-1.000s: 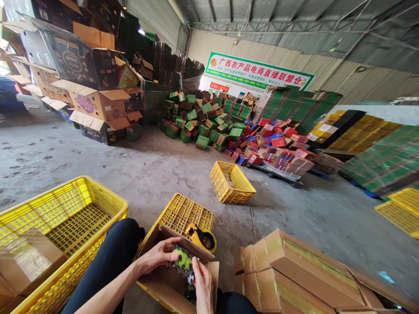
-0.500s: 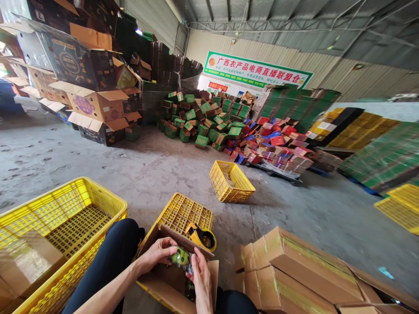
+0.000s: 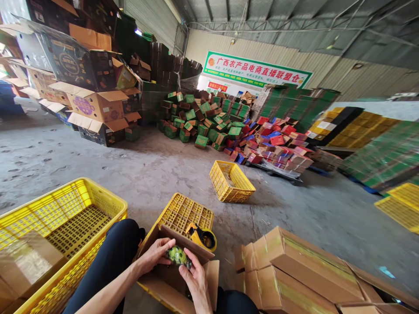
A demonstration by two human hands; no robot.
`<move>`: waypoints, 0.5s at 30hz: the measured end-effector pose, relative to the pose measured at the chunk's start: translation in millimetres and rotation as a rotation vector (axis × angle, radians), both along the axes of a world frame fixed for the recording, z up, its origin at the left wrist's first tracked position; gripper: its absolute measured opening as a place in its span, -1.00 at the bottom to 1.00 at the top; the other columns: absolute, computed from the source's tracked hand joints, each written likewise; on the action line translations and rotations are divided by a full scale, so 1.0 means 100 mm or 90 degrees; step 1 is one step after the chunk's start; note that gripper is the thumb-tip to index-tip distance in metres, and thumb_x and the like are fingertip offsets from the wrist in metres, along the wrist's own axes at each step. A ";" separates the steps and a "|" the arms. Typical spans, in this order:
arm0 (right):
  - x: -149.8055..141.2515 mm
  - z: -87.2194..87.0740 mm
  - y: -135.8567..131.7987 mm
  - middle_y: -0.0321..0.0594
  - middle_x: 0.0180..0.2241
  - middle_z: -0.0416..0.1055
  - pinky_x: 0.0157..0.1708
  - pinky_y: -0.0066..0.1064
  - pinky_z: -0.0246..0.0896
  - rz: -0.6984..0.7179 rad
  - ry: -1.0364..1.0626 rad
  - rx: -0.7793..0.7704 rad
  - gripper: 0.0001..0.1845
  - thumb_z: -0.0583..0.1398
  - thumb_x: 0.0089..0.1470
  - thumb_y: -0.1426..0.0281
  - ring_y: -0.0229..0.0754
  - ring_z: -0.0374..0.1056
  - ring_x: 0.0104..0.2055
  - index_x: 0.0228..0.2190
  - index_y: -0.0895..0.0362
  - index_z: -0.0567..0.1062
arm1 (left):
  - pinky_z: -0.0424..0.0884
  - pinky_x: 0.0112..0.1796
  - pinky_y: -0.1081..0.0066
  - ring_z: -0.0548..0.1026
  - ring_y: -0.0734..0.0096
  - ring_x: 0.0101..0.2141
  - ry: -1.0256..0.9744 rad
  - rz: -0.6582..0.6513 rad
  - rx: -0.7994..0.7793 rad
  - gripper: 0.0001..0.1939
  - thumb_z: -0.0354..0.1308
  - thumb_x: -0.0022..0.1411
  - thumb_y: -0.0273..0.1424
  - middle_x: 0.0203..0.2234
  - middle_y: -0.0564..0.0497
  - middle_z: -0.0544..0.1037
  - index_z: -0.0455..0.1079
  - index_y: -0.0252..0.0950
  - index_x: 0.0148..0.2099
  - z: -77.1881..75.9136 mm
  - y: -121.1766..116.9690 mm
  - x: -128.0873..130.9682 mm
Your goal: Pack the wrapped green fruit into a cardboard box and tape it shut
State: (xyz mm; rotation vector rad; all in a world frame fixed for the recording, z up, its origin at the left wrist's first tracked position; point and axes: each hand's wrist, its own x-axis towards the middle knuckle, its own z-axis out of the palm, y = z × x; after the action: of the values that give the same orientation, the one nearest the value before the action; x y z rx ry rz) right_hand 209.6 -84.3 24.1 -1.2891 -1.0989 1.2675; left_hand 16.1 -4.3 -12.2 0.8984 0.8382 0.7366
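In the head view, the person's left hand (image 3: pixel 156 253) had its thumb and fingers clamped on the left end of a small, rounded green packet with dark spots, wrapped in shiny clear plastic (image 3: pixel 178 256), while the right hand (image 3: pixel 197 275) pinched its right end between thumb and fingers. The packet was held above an open brown cardboard box (image 3: pixel 213 275), whose inside was mostly hidden by the hands. The box stood on a yellow slatted plastic crate (image 3: pixel 187 210), and just beyond its far wall a yellow-and-black tape dispenser (image 3: pixel 199 237) rested at the crate's right edge. To the left, past the person's dark-clothed knee (image 3: pixel 126 237), sat a large yellow perforated plastic crate (image 3: pixel 121 208) with a brown taped carton (image 3: pixel 29 261) in its near end. To the right lay a stack of long brown cardboard cartons (image 3: pixel 301 266) with glossy tape along their edges. Farther off, a smaller open yellow plastic crate (image 3: pixel 240 195) stood on the grey concrete floor (image 3: pixel 157 168), well apart from the hands; behind it rose heaps of green cardboard boxes (image 3: pixel 202 141) and red-and-blue cardboard boxes (image 3: pixel 276 140).
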 end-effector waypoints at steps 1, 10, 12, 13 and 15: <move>0.00 -0.01 0.00 0.03 0.18 0.52 0.15 -0.09 0.44 -0.002 0.002 0.006 -0.17 0.47 -0.10 -0.10 0.21 0.50 0.17 0.12 0.07 0.61 | 0.43 -0.37 0.52 0.50 0.43 -0.36 0.000 0.004 -0.006 -0.37 0.32 0.16 0.21 -0.35 0.01 0.53 0.45 -0.32 -0.23 0.00 0.00 0.00; 0.03 -0.09 0.00 -0.04 -0.13 0.67 -0.11 -0.20 0.55 -0.084 -0.058 -0.030 -0.22 0.42 -0.07 -0.16 0.05 0.61 -0.21 0.03 0.11 0.66 | 0.49 -0.39 0.43 0.58 0.38 -0.44 -0.026 -0.017 -0.064 -0.24 0.31 0.07 0.30 -0.29 -0.09 0.61 0.42 -0.32 -0.10 0.00 0.00 0.03; 0.03 -0.08 0.02 -0.08 -0.25 0.68 -0.19 -0.23 0.56 -0.095 -0.066 -0.036 -0.20 0.42 -0.11 -0.19 0.03 0.60 -0.29 0.00 0.13 0.68 | 0.49 -0.39 0.42 0.60 0.34 -0.42 -0.020 -0.031 -0.074 -0.19 0.25 0.09 0.35 -0.26 -0.13 0.62 0.44 -0.31 -0.03 -0.02 0.01 0.03; 0.03 -0.08 0.03 -0.09 -0.27 0.68 -0.23 -0.24 0.56 -0.099 -0.066 -0.040 -0.19 0.42 -0.12 -0.21 0.02 0.60 -0.31 -0.02 0.13 0.69 | 0.49 -0.38 0.41 0.60 0.31 -0.39 -0.020 -0.041 -0.078 -0.16 0.20 0.09 0.38 -0.23 -0.14 0.62 0.45 -0.31 0.00 -0.03 0.02 0.03; 0.03 -0.06 0.05 -0.10 -0.31 0.67 -0.31 -0.26 0.56 -0.114 -0.070 -0.052 -0.18 0.40 -0.16 -0.26 0.02 0.59 -0.35 -0.08 0.12 0.71 | 0.49 -0.36 0.39 0.60 0.27 -0.34 -0.026 -0.067 -0.085 -0.09 0.12 0.10 0.43 -0.18 -0.19 0.63 0.47 -0.32 0.04 -0.07 0.02 0.03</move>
State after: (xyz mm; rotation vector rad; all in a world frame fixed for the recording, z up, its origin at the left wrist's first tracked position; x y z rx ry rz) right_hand 212.4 -79.2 17.9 -1.4984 -0.9924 1.1286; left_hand 18.7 -1.8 -19.0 0.7999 0.7884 0.5986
